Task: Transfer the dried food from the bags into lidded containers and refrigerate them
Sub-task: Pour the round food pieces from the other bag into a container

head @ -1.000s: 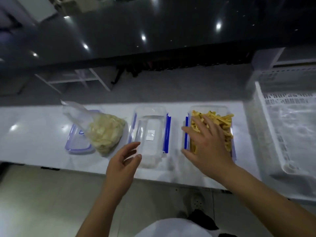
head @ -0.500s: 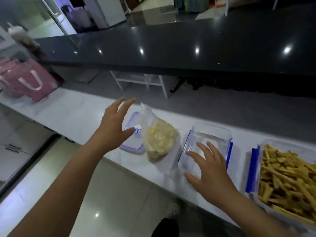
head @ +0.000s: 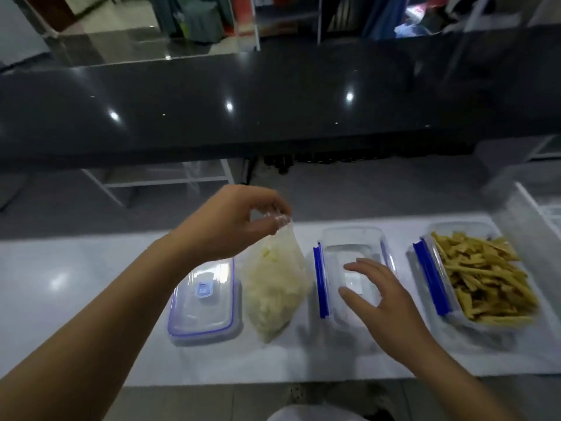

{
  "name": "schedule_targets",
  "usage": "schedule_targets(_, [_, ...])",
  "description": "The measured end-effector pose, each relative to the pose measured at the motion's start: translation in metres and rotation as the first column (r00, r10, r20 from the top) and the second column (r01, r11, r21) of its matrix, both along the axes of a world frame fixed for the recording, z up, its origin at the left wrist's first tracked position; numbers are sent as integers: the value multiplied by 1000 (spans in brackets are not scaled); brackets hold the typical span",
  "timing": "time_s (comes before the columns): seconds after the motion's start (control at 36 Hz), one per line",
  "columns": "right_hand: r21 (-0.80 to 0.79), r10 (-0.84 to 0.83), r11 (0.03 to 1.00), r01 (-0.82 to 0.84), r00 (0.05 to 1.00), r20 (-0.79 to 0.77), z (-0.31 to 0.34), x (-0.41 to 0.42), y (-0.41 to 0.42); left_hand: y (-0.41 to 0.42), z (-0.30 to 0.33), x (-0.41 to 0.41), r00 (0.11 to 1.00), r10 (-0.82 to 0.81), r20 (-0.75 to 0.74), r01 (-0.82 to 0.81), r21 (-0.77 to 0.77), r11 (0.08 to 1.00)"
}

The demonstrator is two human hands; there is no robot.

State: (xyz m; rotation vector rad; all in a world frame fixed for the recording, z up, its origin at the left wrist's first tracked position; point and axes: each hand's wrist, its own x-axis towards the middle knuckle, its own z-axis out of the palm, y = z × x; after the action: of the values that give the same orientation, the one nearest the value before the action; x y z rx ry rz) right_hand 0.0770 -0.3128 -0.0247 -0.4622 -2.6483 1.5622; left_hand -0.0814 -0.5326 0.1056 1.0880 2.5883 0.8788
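nearest me, a bit of my white top [head: 306,413] at the bottom edge, floor tiles [head: 182,402] below the counter lip.

my right hand [head: 391,302] is out over the near part of the empty clear tub [head: 353,238], fingers spread wide and loose, holding nothing. cannot tell whether the fingertips touch the tub or hang just above it. the tub has blue clips [head: 320,284] along its long sides, and sits on the white counter [head: 76,284].

my left hand [head: 233,223] is raised above the counter, fingers and thumb pinched on the gathered top of the clear bag [head: 276,293]. the bag hangs upright from that pinch, its bottom resting on the counter. it is about two thirds full of pale, cream-coloured dried pieces. it stands between a lid and the empty tub, just beside both.

the lid [head: 203,302] lies flat left of the bag, clear with a blue seal round the rim and a small blue label in the middle. my left forearm crosses above its far corner.

far right on the counter, a second tub [head: 437,302], no lid on, filled with yellow-brown dried strips [head: 485,281]. blue clip along its left side. well apart from the bag, with the empty tub between.

right edge: a white basket [head: 543,214], only partly in view.

beyond the counter, grey floor, then a dark glossy bar top [head: 273,101] with ceiling lights reflected. past that, blurred shelving and cloth, too soft to name.
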Motion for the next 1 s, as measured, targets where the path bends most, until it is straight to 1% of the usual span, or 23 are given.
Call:
schedule_targets(0.08, [-131, -120, 984, 124, 992, 33, 6, 4, -5, 8, 20, -5, 995, -95, 13, 94, 67, 993])
schedule_targets(0.14, [-273, -192, 940, 205, 979, 75, 13, 4, -7, 12, 35, -8, 988, -154, 18, 150, 153, 977])
schedule_targets(0.19, [-453, -234, 853, 258, 966, 111, 17, 2, -6, 15, 51, -9, 979, -203, 20, 193, 238, 952])
schedule_targets(0.22, [-567, -228, 780, 265, 964, 136, 17, 0, -4, 18, 60, -9, 972, -232, 22, 217, 278, 936])
schedule_targets(0.28, [-789, -119, 572, 224, 974, 191, 16, -2, 2, 26, 77, -6, 952, -306, 18, 281, 346, 895])
schedule_targets(0.31, [-877, -40, 440, 194, 980, 196, 15, -2, 5, 31, 85, -5, 938, -346, 17, 315, 374, 872])
schedule_targets(0.36, [-983, 70, 102, 151, 985, 159, 8, 0, 10, 43, 100, -2, 903, -431, 9, 386, 425, 819])
schedule_targets(0.39, [-990, 93, -57, 129, 988, 124, 6, 2, 12, 50, 106, 0, 884, -467, 1, 418, 445, 792])
schedule_targets(0.42, [-982, 100, -163, 98, 992, 82, 5, 3, 13, 57, 110, 1, 866, -501, -2, 444, 465, 766])
schedule_targets(0.44, [-980, 87, -190, 61, 995, 46, 5, 5, 11, 64, 114, 2, 848, -530, 4, 461, 488, 741])
schedule_targets(0.47, [-986, 46, -166, 33, 999, 26, 5, 8, 10, 71, 115, 3, 832, -554, 12, 472, 510, 719])
schedule_targets(0.53, [-990, -31, -134, 51, 998, 56, 8, 17, 7, 82, 115, 3, 810, -585, 31, 474, 551, 686])
schedule_targets(0.58, [-984, -32, -173, 40, 998, 47, 12, 24, 8, 92, 111, 3, 798, -600, 62, 455, 590, 666])
schedule_targets(0.64, [-983, -39, -181, 8, 999, 15, 15, 32, 11, 98, 104, 0, 793, -601, 102, 413, 634, 653])
schedule_targets(0.67, [-983, -75, -180, 26, 996, 40, 14, 38, 15, 101, 101, -2, 791, -600, 122, 391, 653, 649])
schedule_targets(0.75, [-989, -197, -134, 67, 976, 93, 11, 49, 26, 107, 88, -11, 785, -595, 173, 347, 673, 654])
schedule_targets(0.78, [-992, -213, -115, 58, 974, 81, 12, 53, 27, 108, 83, -15, 785, -590, 186, 337, 671, 660])
schedule_targets(0.81, [-994, -245, -110, 1, 969, 28, 12, 55, 30, 110, 78, -18, 787, -585, 195, 332, 665, 669])
schedule_targets(0.83, [-997, -362, -56, 48, 930, 65, 10, 53, 35, 112, 71, -21, 790, -579, 202, 331, 655, 680])
schedule_targets(0.86, [-995, -429, -10, 100, 898, 94, 10, 58, 38, 114, 64, -24, 794, -571, 210, 329, 641, 693])
schedule_targets(0.94, [-956, -497, 67, 286, 841, 217, 10, 72, 49, 119, 36, -33, 802, -540, 255, 311, 595, 742])
schedule_targets(1.0, [-910, -544, 148, 388, 800, 253, 11, 78, 56, 120, 15, -40, 800, -528, 287, 308, 558, 771])
